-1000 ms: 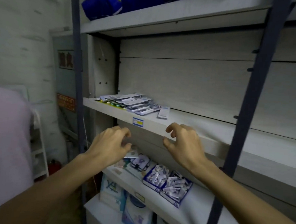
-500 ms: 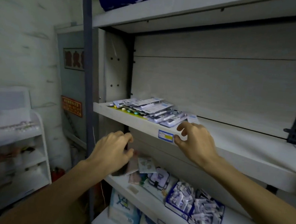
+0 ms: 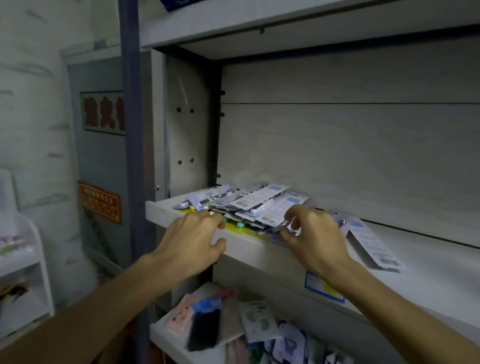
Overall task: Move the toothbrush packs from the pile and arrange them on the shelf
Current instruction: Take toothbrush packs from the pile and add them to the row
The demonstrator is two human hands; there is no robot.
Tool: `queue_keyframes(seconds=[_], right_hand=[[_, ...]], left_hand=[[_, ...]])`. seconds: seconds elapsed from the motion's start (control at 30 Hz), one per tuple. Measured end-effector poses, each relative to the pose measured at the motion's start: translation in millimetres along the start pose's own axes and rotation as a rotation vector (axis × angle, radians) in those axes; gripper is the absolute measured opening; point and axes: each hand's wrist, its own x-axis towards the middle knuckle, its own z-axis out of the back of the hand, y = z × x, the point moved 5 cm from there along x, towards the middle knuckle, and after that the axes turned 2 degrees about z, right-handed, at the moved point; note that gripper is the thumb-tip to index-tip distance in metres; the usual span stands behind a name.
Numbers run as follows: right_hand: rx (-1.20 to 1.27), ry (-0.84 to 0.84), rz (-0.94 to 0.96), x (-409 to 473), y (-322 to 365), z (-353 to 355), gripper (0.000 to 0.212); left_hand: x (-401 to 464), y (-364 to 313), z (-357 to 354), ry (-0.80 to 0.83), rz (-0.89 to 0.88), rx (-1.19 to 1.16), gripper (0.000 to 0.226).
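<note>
Both hands now up at toothbrush pack pile (image 3: 248, 208): right hand (image 3: 313, 238) pinching a pack edge, left hand (image 3: 193, 237) curled, empty; sorting starting.

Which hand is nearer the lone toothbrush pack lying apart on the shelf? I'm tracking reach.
Right. The right hand is just beside the lone pack; the left hand is beyond the pile.

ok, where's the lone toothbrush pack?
Head view: the single toothbrush pack lies flat on the middle shelf, just right of the pile, beyond the right hand.
</note>
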Motion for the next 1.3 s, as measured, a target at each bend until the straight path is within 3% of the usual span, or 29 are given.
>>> queue_keyframes(seconds=[0.27, 0.47, 0.57, 0.8, 1.07, 1.3], right_hand=[[-0.095, -0.044, -0.157, 37.4, -21.2, -14.0, 0.023], [-0.171, -0.079, -0.292, 61.8, -26.7, -19.9, 0.020], [-0.194, -0.076, -0.328, 72.7, -19.3, -28.2, 0.018], [-0.230, -0.062, -0.431, 74.3, -8.3, -52.5, 0.021], [-0.255, -0.030, -0.460, 80.2, 12.3, -70.4, 0.021], [-0.367, 0.113, -0.535, 101.7, 10.9, -87.9, 0.048]], left_hand=[[90.8, 6.3, -27.7, -0.075, -0.103, -0.098, 0.035], [134.2, 1.7, -51.7, 0.011, -0.250, -0.025, 0.063], [145.4, 6.2, -52.8, 0.010, -0.317, -0.073, 0.066], [162.2, 26.6, -48.5, -0.025, -0.303, -0.289, 0.033], [174.3, 53.5, -56.6, 0.030, -0.255, -0.315, 0.025], [187.2, 74.9, -62.7, 0.060, -0.139, -0.473, 0.016]])
